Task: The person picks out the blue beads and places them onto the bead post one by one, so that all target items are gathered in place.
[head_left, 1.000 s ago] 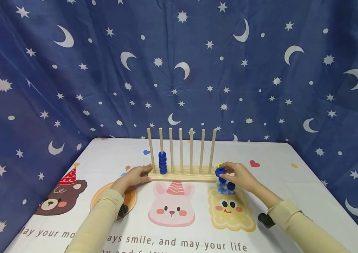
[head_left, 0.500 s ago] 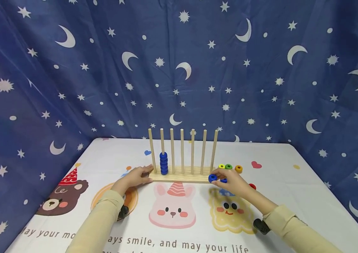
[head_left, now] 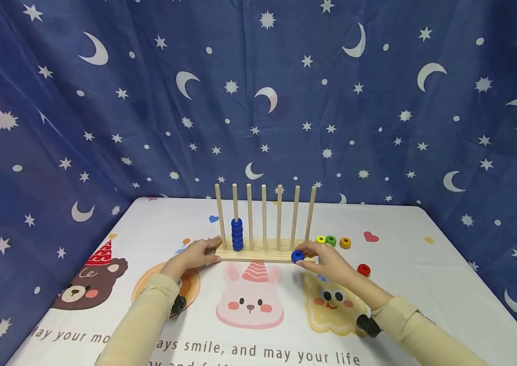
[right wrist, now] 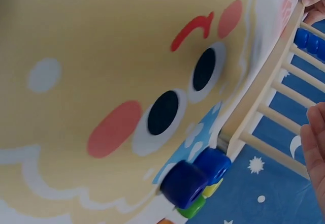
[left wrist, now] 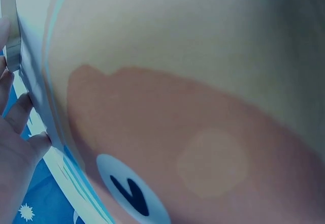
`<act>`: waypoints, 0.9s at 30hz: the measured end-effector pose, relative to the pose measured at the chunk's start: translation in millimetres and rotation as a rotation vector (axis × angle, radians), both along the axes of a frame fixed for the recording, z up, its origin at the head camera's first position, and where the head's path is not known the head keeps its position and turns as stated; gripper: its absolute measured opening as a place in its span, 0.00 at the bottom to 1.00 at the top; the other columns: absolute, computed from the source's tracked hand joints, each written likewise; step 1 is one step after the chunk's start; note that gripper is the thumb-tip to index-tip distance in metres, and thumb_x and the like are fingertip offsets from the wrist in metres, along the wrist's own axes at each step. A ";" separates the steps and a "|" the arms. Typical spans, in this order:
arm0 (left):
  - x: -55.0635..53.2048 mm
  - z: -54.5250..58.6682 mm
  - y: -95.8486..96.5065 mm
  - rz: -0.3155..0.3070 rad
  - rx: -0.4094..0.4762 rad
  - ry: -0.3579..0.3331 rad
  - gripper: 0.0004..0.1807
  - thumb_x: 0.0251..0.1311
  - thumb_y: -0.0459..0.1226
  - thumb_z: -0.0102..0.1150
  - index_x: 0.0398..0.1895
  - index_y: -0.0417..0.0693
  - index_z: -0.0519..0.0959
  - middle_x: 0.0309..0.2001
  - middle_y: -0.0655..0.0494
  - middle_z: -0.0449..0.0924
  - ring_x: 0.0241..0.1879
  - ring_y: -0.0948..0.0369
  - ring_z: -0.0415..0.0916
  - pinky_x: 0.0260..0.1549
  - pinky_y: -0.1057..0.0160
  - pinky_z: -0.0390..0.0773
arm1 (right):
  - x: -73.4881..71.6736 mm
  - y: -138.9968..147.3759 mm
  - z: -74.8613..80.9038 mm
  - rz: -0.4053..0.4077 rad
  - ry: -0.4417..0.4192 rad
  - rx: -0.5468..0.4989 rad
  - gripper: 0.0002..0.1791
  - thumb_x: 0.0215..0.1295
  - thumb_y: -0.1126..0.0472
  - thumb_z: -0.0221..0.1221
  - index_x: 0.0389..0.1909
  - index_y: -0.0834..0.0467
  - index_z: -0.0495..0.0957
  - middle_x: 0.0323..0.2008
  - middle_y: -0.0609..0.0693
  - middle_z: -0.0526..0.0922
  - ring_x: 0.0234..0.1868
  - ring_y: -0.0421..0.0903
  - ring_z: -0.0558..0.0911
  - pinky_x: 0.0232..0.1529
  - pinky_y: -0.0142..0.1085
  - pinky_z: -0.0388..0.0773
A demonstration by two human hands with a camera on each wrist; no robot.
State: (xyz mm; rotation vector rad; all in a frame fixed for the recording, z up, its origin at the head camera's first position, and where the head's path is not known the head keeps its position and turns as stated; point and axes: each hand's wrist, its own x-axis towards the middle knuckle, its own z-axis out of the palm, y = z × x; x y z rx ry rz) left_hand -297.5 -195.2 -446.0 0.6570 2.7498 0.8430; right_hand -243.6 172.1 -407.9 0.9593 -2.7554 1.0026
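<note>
A wooden bead rack (head_left: pixel 258 254) with several upright pegs stands mid-table. Several blue beads (head_left: pixel 237 235) are stacked on its second peg from the left. My left hand (head_left: pixel 196 254) holds the left end of the rack's base, with the thumb at the front and the fingers behind. In the head view, my right hand (head_left: pixel 327 262) pinches a blue bead (head_left: pixel 297 256) in front of the base's right end. In the right wrist view, two blue beads (right wrist: pixel 185 183) show beside the rack's end, and only part of my right hand (right wrist: pixel 316 148) is visible.
Right of the rack lie a yellow bead (head_left: pixel 320 239), a green bead (head_left: pixel 330 241) and an orange bead (head_left: pixel 345 243). A red bead (head_left: pixel 363 270) is nearer the front. A printed cloth (head_left: pixel 423 284) covers the table, and a starry blue curtain (head_left: pixel 286 101) hangs behind.
My right hand has moved left with the blue bead, from beyond the rack's end to the front of the base. The small coloured beads have come into view. My left hand stays put.
</note>
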 end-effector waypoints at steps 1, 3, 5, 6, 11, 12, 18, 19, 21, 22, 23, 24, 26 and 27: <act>0.0 0.0 -0.5 -0.003 -0.002 0.004 0.33 0.60 0.38 0.60 0.65 0.32 0.64 0.68 0.37 0.59 0.68 0.38 0.55 0.68 0.42 0.55 | 0.1 -1.4 0.7 0.003 -0.006 -0.004 0.16 0.62 0.56 0.61 0.46 0.61 0.79 0.39 0.50 0.85 0.40 0.45 0.83 0.46 0.40 0.82; 0.3 -0.3 -1.6 0.001 -0.001 0.002 0.32 0.59 0.38 0.60 0.65 0.32 0.64 0.68 0.37 0.59 0.68 0.38 0.55 0.68 0.41 0.55 | 0.7 -4.6 1.8 0.007 -0.014 -0.013 0.16 0.62 0.56 0.61 0.47 0.62 0.78 0.40 0.50 0.85 0.41 0.46 0.83 0.46 0.41 0.82; 0.8 -1.0 -2.7 0.001 -0.003 0.001 0.32 0.59 0.38 0.60 0.64 0.32 0.64 0.68 0.37 0.59 0.68 0.38 0.55 0.67 0.41 0.55 | 1.1 -7.5 2.0 0.008 -0.015 -0.015 0.16 0.62 0.56 0.61 0.47 0.62 0.78 0.40 0.50 0.85 0.41 0.45 0.83 0.47 0.41 0.82; 1.0 -1.3 -3.1 0.003 -0.002 0.000 0.32 0.59 0.38 0.60 0.64 0.32 0.64 0.68 0.37 0.59 0.68 0.38 0.55 0.67 0.41 0.55 | 1.3 -8.9 2.0 0.009 -0.018 -0.019 0.16 0.62 0.57 0.61 0.47 0.61 0.78 0.40 0.49 0.85 0.41 0.45 0.83 0.47 0.41 0.82; 1.3 -3.4 -4.3 0.000 0.000 0.006 0.32 0.59 0.38 0.61 0.63 0.31 0.65 0.68 0.37 0.60 0.68 0.38 0.55 0.67 0.41 0.55 | 2.5 -14.9 1.7 0.004 -0.018 -0.025 0.15 0.62 0.57 0.61 0.47 0.60 0.79 0.40 0.48 0.85 0.41 0.44 0.83 0.48 0.39 0.81; 1.3 -3.7 -4.3 -0.004 0.004 0.008 0.32 0.58 0.38 0.61 0.63 0.31 0.66 0.67 0.37 0.60 0.68 0.38 0.55 0.67 0.41 0.55 | 2.8 -15.9 1.8 0.001 -0.019 -0.030 0.15 0.62 0.57 0.61 0.47 0.60 0.79 0.40 0.48 0.85 0.41 0.44 0.83 0.48 0.39 0.81; 1.3 -4.5 -3.9 -0.012 0.003 0.027 0.32 0.57 0.38 0.62 0.62 0.30 0.67 0.66 0.37 0.62 0.67 0.38 0.57 0.67 0.42 0.57 | 5.7 -23.5 3.6 0.015 -0.011 -0.048 0.16 0.62 0.56 0.61 0.47 0.61 0.79 0.41 0.50 0.85 0.41 0.45 0.83 0.48 0.40 0.81; 1.3 -4.2 -3.7 -0.006 -0.004 0.029 0.32 0.57 0.38 0.62 0.62 0.30 0.67 0.66 0.37 0.62 0.67 0.38 0.57 0.67 0.42 0.57 | 6.0 -25.1 4.3 0.024 -0.007 -0.050 0.17 0.62 0.56 0.61 0.47 0.61 0.79 0.42 0.50 0.85 0.41 0.46 0.83 0.48 0.41 0.81; 0.9 -3.3 -2.7 0.006 -0.005 0.027 0.32 0.57 0.38 0.62 0.62 0.31 0.67 0.66 0.38 0.62 0.67 0.39 0.57 0.67 0.42 0.57 | 5.7 -28.1 5.9 0.038 0.002 -0.053 0.16 0.62 0.56 0.61 0.47 0.61 0.79 0.42 0.50 0.85 0.41 0.45 0.83 0.48 0.40 0.81; 0.6 -2.6 -2.0 0.012 -0.007 0.027 0.32 0.57 0.39 0.62 0.62 0.31 0.67 0.66 0.38 0.62 0.67 0.39 0.57 0.67 0.42 0.57 | 5.3 -29.5 6.8 0.042 0.013 -0.055 0.16 0.62 0.56 0.61 0.47 0.61 0.79 0.41 0.50 0.85 0.41 0.45 0.83 0.48 0.40 0.81; 0.5 -1.9 -1.1 0.018 -0.004 0.027 0.32 0.57 0.39 0.62 0.62 0.31 0.67 0.66 0.38 0.62 0.67 0.39 0.57 0.67 0.42 0.57 | 4.7 -30.8 7.6 0.045 0.026 -0.057 0.16 0.62 0.56 0.61 0.47 0.61 0.79 0.41 0.50 0.85 0.41 0.45 0.83 0.47 0.40 0.81; 0.2 -1.3 -0.1 0.019 -0.003 0.029 0.32 0.57 0.39 0.62 0.62 0.31 0.67 0.67 0.38 0.62 0.67 0.39 0.57 0.67 0.42 0.56 | 4.1 -32.1 8.5 0.048 0.042 -0.061 0.16 0.62 0.56 0.61 0.47 0.61 0.79 0.41 0.50 0.85 0.41 0.45 0.83 0.47 0.39 0.81; -0.2 -0.8 1.7 0.021 0.002 0.028 0.32 0.57 0.39 0.62 0.62 0.31 0.67 0.67 0.38 0.62 0.67 0.39 0.57 0.67 0.42 0.56 | 2.9 -34.3 10.0 0.053 0.066 -0.067 0.16 0.61 0.57 0.61 0.47 0.61 0.79 0.41 0.51 0.85 0.41 0.45 0.83 0.47 0.39 0.81; -0.4 -0.8 2.5 0.019 -0.001 0.030 0.32 0.57 0.40 0.62 0.62 0.32 0.67 0.67 0.38 0.62 0.67 0.39 0.57 0.67 0.42 0.56 | 2.7 -35.5 10.8 0.055 0.075 -0.069 0.16 0.61 0.58 0.62 0.48 0.62 0.79 0.42 0.52 0.85 0.41 0.46 0.83 0.47 0.39 0.82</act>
